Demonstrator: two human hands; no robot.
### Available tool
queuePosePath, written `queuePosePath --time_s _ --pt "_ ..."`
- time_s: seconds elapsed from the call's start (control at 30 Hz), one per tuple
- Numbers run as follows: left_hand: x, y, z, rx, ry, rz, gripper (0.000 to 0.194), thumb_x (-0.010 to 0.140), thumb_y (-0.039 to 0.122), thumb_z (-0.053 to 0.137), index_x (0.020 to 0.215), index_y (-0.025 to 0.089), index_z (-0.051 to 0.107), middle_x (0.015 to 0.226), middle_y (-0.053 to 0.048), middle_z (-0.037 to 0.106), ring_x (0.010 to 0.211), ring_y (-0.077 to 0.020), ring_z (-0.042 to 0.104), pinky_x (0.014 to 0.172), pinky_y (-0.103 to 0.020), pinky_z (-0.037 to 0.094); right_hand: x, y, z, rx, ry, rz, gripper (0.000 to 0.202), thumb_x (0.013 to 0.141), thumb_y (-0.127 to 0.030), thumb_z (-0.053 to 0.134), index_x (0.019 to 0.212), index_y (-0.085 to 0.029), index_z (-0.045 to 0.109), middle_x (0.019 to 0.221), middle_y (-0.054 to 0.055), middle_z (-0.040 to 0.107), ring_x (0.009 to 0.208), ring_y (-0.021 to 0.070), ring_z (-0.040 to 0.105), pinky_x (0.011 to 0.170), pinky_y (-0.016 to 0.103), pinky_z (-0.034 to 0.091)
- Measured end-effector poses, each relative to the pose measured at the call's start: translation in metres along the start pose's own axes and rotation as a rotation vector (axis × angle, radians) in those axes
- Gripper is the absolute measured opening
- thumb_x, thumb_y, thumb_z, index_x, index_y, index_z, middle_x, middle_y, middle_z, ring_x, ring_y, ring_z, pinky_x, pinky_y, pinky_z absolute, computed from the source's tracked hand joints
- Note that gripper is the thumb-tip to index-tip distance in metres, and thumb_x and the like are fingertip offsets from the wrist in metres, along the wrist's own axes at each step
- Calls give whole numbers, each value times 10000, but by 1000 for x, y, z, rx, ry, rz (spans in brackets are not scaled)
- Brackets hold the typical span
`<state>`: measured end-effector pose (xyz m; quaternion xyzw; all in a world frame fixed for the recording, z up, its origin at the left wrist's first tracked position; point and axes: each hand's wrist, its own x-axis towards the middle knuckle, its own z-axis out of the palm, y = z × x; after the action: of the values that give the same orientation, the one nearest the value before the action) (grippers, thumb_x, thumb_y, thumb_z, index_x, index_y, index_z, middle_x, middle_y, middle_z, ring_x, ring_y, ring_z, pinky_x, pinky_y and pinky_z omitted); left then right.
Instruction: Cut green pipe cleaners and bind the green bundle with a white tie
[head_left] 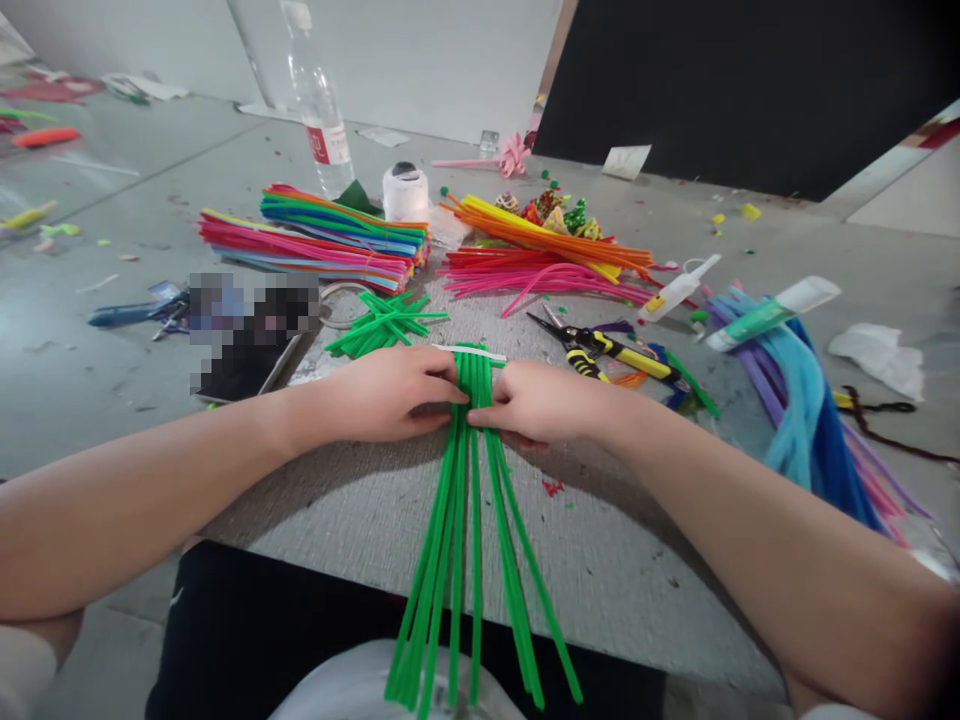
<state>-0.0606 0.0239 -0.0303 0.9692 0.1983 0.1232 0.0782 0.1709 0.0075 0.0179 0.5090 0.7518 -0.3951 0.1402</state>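
A flat row of long green pipe cleaners [456,540] lies in front of me. Its far end is packed close together, while the near ends fan out over the board's edge toward my lap. A thin white strip [484,355] crosses the far end. From the left, my left hand [397,393] presses its closed fingers on the row just below the strip. My right hand [540,402] grips the row's right side, thumb and fingers drawn together. Behind my left hand is a small pile of short green pipe cleaner pieces [382,325].
Bundles of coloured pipe cleaners [315,245] and orange and red ones [551,245] lie behind. Yellow-and-black pliers [622,350], a glue bottle [679,288] and a white-green tube [780,312] sit right. A plastic bottle [319,110] and thread spool [405,192] stand farther back.
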Motion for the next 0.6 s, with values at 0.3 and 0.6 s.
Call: queuePosePath --time_s 0.3,0.6 --pt "-4 -1 -10 -97 -51 50 252 963 210 621 1132 222 807 1129 -83 678 1018 -205 670 917 -328 529 -1 14 -8 135 -68 -24 501 990 -567 613 640 -212 570 572 4 653 514 139 604 598 285 447" --pt "-2 -9 -4 85 21 -64 404 968 393 697 1315 187 730 1124 -111 713 1006 -253 704 853 -356 557 4 50 29 194 441 -239 349 860 -504 784 807 -222 584 642 -49 597 557 128 537 579 274 362"
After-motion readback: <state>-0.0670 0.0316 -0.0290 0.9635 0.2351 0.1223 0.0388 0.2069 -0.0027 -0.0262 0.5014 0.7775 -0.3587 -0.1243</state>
